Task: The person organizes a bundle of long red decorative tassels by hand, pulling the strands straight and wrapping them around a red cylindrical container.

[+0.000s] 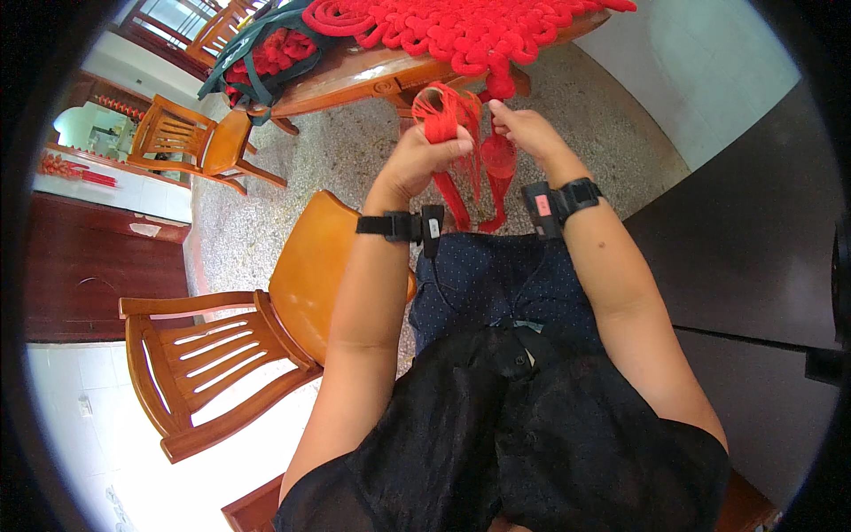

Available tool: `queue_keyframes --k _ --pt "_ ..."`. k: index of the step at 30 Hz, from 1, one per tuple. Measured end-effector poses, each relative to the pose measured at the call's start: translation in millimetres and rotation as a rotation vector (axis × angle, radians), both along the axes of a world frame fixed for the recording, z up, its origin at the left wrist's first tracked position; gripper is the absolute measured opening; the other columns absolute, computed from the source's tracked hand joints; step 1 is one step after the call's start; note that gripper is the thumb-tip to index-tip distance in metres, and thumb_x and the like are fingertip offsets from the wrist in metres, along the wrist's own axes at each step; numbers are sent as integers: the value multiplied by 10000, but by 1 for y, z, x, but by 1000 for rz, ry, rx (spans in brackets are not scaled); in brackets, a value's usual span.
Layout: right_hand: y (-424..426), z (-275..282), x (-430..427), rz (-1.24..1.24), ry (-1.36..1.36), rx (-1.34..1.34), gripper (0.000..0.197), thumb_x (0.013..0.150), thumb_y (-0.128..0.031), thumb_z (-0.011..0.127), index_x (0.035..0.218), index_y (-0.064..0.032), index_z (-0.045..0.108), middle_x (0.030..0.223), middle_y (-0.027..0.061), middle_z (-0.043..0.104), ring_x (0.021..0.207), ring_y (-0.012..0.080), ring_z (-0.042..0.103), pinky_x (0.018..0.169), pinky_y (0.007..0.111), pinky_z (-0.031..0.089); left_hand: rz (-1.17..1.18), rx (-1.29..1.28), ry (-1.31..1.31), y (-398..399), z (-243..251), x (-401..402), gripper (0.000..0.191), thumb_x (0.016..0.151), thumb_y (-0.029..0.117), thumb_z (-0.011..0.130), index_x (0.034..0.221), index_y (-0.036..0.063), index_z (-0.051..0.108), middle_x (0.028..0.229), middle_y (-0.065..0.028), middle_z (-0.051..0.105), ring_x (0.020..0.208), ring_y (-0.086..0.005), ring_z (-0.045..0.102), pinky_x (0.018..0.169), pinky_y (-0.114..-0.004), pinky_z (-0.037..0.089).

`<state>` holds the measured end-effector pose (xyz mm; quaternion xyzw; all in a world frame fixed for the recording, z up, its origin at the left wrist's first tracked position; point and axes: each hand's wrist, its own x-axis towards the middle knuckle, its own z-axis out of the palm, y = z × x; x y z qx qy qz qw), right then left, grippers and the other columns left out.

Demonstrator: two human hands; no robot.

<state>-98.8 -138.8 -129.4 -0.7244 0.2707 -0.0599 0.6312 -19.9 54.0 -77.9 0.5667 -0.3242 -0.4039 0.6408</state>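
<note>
A large red Chinese knot of thick plush cord (459,30) lies over the edge of a wooden table, its lower tip hanging down. My left hand (432,156) is closed around a bundle of red tassel threads (442,120), with loose strands trailing to the right. Beside the hanging tip, my right hand (522,130) has its thumb and index finger together at a red cord; the other fingers are curled. Just below those fingers hangs a red tassel (498,159) with a netted round head. Its threads reach down near my lap.
The wooden table (359,73) stands ahead, with a dark green bag (256,63) holding red plush cord at its left. A wooden chair (306,266) is close at my left, another chair (223,143) farther off. A dark cabinet-like surface (738,226) rises at my right.
</note>
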Motion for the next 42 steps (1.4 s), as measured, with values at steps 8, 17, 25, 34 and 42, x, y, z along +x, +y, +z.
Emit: queue_keyframes --k 8,17,25,34,42 --pt "24 5 23 16 -266 880 512 811 -502 597 1092 -73 591 1124 93 597 1062 214 533 926 382 390 -177 288 -859 9 -17 -8 149 749 149 676 824 36 613 751 -92 633 705 -244 608 643 -358 473" --pt "17 49 15 124 -222 705 382 808 -275 669 1092 -39 574 1029 67 633 952 181 598 876 345 454 -86 215 -616 40 -37 5 377 726 312 710 989 63 604 964 -84 636 949 -260 578 814 -401 431" --pt "17 86 27 215 -369 575 404 772 -186 710 1122 -61 551 1058 66 613 994 176 575 891 331 444 812 224 -499 34 -43 40 722 711 542 661 1160 -9 535 1111 -176 559 997 -282 545 912 -404 378" --pt "-3 109 38 314 -456 349 575 733 -68 711 1252 -47 461 1098 78 591 985 181 573 865 328 456 185 -153 -41 -37 10 33 581 755 266 715 1195 -38 488 1115 -101 573 987 -149 556 854 -278 438" --pt "-18 148 50 243 -448 386 306 744 -160 721 1003 -50 599 949 49 631 871 169 600 804 327 466 137 -276 181 -38 42 17 429 774 193 687 1131 11 537 1057 -57 606 953 -144 577 814 -280 450"
